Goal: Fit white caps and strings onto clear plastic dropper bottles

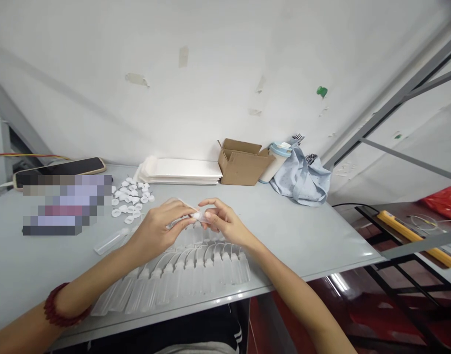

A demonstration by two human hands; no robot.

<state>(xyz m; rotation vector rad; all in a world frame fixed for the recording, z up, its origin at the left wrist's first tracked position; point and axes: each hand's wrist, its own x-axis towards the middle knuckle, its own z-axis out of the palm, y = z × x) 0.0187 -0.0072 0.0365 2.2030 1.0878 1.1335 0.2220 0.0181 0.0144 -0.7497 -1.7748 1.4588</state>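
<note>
Above the middle of the table, my left hand [162,223] pinches a small white cap [196,215] between thumb and fingers. Facing it, my right hand [227,223] is closed on a clear plastic tube [206,220], with the cap at the tube's end; whether it is fully seated I cannot tell. Below both hands, several clear capped tubes [177,280] lie side by side, thin pale strips curving from their tops. A pile of loose white caps [131,196] is spread left of my hands. One clear tube [110,241] lies alone near my left forearm.
Along the wall stand a stack of white sheets or flat packs [188,171], an open cardboard box [243,164], a lidded cup [277,160] and a light blue cloth bag [302,179]. A phone [63,169] and a blurred-out item [66,206] lie left. The table's front edge [225,297] is near me.
</note>
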